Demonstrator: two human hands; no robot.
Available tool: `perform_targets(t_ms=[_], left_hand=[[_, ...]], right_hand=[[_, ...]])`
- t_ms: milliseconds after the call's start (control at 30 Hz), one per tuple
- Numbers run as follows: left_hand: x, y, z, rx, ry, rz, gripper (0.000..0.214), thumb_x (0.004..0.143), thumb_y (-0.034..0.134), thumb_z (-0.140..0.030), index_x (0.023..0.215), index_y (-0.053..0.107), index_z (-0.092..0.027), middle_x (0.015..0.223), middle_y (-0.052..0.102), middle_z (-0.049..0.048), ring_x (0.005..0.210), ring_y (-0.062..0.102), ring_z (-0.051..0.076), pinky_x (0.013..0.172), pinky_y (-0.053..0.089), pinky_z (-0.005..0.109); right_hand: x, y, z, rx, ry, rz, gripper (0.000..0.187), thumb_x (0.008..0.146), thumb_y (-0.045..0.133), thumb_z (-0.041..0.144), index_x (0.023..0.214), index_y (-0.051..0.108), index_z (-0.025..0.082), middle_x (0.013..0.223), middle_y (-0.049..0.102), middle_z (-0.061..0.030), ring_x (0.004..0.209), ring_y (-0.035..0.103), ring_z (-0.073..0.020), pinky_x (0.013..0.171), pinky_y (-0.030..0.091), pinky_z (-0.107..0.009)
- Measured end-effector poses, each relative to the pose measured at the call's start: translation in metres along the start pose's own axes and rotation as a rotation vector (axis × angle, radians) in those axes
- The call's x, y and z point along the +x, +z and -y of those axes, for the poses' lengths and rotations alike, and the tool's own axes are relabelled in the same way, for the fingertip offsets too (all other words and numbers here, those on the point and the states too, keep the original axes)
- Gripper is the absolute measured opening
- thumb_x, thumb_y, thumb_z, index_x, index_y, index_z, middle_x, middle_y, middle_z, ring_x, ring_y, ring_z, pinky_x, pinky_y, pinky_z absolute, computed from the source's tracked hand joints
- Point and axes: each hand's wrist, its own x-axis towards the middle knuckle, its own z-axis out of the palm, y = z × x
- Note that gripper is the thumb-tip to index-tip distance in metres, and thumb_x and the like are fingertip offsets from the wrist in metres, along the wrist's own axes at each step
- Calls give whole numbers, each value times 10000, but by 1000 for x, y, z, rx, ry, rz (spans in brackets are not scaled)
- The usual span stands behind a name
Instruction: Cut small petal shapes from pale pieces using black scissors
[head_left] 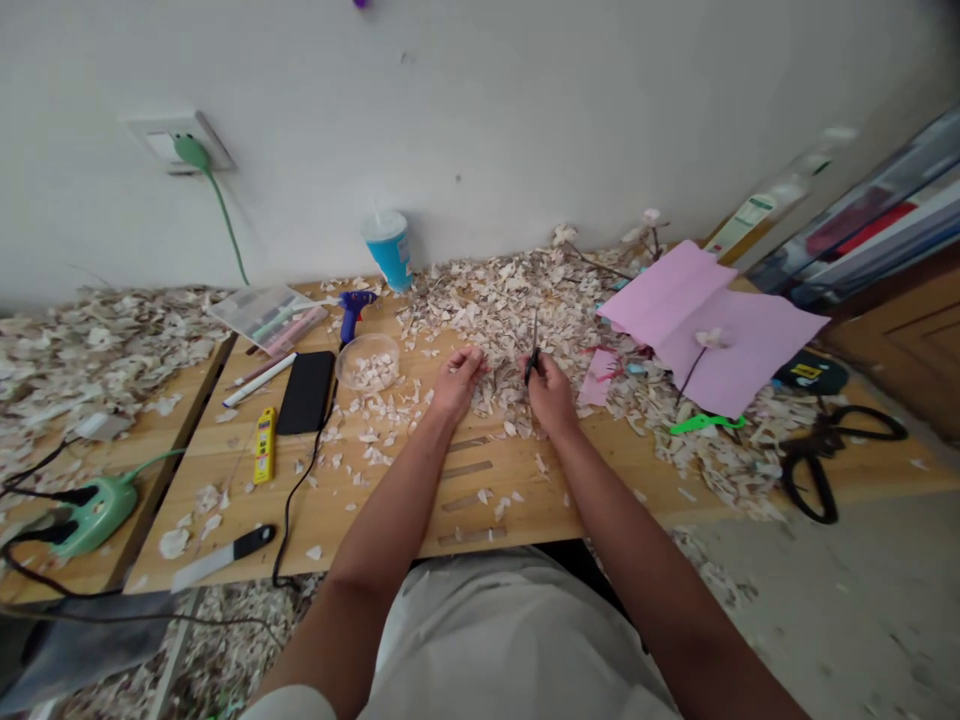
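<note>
Small black-handled scissors (533,362) are in my right hand (553,398), their blades pointing away from me toward the wall. My left hand (456,385) is closed in a pinch a little to the left; whatever lies between its fingertips is too small to make out. Both hands are just above the table, at the near edge of a heap of pale, flaky scraps (487,300). To the left of my left hand is a clear round dish (369,364) holding more pale pieces. A scrap of pink paper (598,376) lies right of my right hand.
A blue cup (388,250), purple glue gun (354,314) and black phone (306,393) are on the left. Nearer me lies a scraper (225,556). Pink sheets (712,325), a green strip (705,423) and large black scissors (821,450) are on the right. A wall stands behind.
</note>
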Motion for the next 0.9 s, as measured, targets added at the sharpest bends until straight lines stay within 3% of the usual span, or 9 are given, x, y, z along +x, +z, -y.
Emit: perform_targets(t_ms=[133,233,433,600,733,900], left_hand=[[2,-2,0,3,25,-2,432,553,897,-322,885,660,-181,757,620,-34,692,583,72,772,514,242],[2,-2,1,-20,12,0,419,559,899,-321,837,628,-163,743,619,-30,682,599,77,775,525,256],[-5,2,-3,-120,-87,74,449,602,888,-311,780,500,-171,904,689,37,893,694,194,900,544,413],[-4,1,-3,-96,-64,39,436,606,883,-287,779,498,-179,731,635,-23,673,628,102,822,564,353],[-3,0,-2,-80,-58,63,388,620,874,-313,750,537,-170,629,547,-51,606,567,76,819,559,325],[-1,0,-3,-120,-28,-9,374,678,820,-429,752,566,-164,724,607,-12,653,604,99,765,558,319]], right_hand=[[2,4,-3,-158,-107,42,308,883,487,398,1087,610,202,1005,647,-93,967,586,-233,905,465,-399],[2,6,-5,-247,-149,65,380,840,578,477,1089,595,191,1039,620,-112,1002,559,-254,913,455,-408],[1,6,-5,-360,-171,144,331,847,567,439,1073,591,198,977,621,-102,959,545,-268,864,444,-410],[-1,6,-4,-500,-204,244,266,851,539,357,1046,613,193,919,616,-101,936,539,-278,842,433,-407],[-2,6,-4,-489,-198,216,272,854,534,353,1057,618,193,924,621,-105,932,537,-277,833,438,-402],[-1,7,-1,-456,-198,185,246,861,542,370,1024,621,204,931,642,-96,933,542,-275,827,438,-393]])
